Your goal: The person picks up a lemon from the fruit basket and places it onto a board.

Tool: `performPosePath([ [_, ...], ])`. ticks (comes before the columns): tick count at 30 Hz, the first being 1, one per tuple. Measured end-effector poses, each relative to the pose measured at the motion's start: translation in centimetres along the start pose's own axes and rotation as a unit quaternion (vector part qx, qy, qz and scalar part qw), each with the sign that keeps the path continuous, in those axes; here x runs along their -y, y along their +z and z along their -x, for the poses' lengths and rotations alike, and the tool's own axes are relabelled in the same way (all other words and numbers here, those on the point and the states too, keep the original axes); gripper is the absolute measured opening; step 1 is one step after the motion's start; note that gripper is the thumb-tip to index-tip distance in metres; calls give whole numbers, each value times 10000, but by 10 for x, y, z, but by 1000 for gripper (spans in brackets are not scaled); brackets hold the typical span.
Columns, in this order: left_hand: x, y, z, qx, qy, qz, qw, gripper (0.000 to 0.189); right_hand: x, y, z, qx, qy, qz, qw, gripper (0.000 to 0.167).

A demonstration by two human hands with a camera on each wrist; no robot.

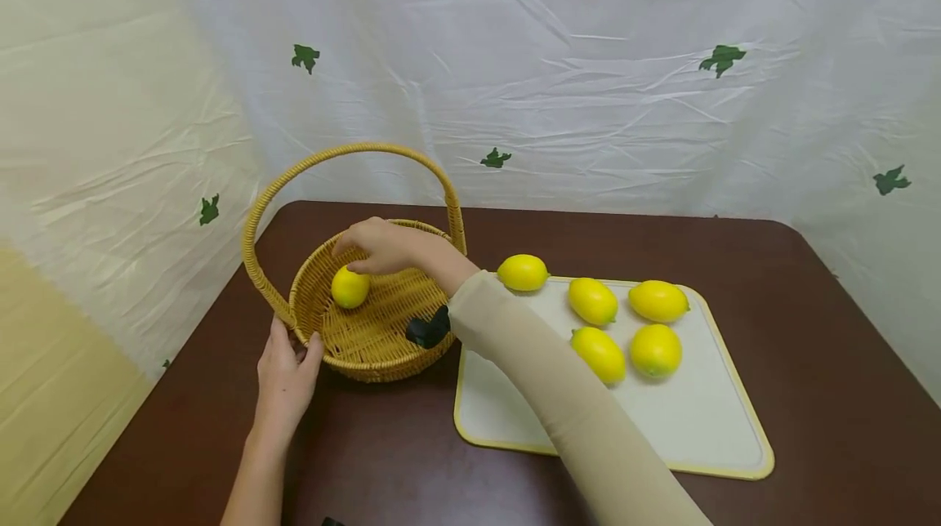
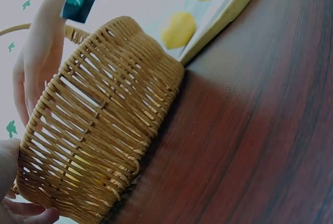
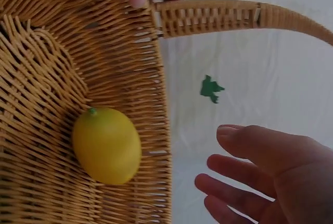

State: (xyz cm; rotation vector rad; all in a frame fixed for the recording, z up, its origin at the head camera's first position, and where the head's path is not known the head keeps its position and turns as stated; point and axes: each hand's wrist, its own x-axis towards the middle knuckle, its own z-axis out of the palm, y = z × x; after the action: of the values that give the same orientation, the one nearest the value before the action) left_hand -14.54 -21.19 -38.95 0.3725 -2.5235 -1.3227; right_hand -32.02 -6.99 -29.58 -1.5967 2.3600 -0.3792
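A wicker basket (image 1: 390,367) with a tall arched handle stands on the left part of the table. One yellow lemon (image 1: 350,287) lies inside it against the left wall; the right wrist view shows this lemon (image 3: 106,146) whole and untouched. Over the basket hangs my right hand (image 1: 382,247), thumb and fingers apart with nothing between them, as the right wrist view shows this hand (image 3: 270,177). My left hand (image 1: 285,375) grips the rim at the near left, beside the handle's foot, thumb and fingers on either side of the wall.
Right of the basket lies a white board (image 1: 706,428) with a yellow edge, bearing several lemons (image 1: 657,350), partly covered by my right forearm. A dark strap piece (image 1: 429,328) shows at my right wrist. White cloth with green shapes hangs behind the brown table (image 1: 831,395).
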Motion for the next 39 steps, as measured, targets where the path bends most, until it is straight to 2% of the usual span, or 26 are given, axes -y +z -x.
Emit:
performPosePath([
  [10,0,4,0,-1,28,-3,10000,63,0,32,-21,368,187,30,9991,43],
  [23,0,4,-2,55,-60,24,10000,63,-6,43,-26,840,683,405,9933,46],
  [32,4,3,-3,-5,-38,35,10000,66,1,43,-25,1290,1184,280,9841,51],
  [39,6,1,-3,-75,-83,-18,9999,65,-7,50,-26,2126,916,522,9714,54],
])
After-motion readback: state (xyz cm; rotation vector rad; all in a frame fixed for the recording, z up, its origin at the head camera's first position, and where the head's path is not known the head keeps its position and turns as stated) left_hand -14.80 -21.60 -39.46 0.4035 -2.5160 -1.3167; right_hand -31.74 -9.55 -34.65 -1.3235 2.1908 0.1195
